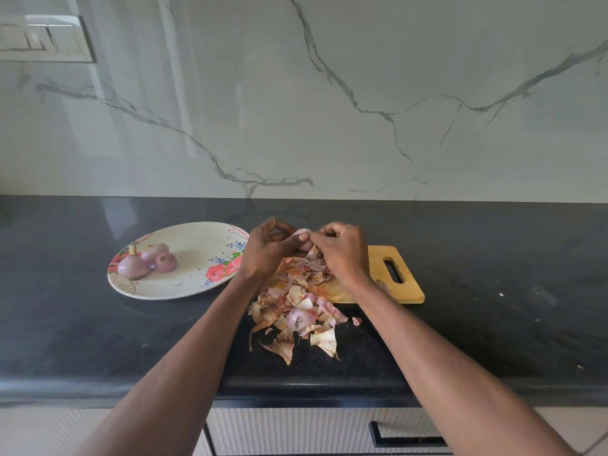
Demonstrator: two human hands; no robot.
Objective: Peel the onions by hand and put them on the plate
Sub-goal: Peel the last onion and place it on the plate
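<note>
Single head-worn wide-angle view, looking forward and down onto the black counter (98,324) from close above its front edge. Facing the marble wall (329,93) squarely, behind the counter and filling the upper half of frame. Both forearms reaching in from the bottom corners, hands (266,248) meeting over the counter near frame centre. Straight lines bowed toward the frame edges. No second view.

3 peeled onions (146,261) on floral plate (194,284)
</note>
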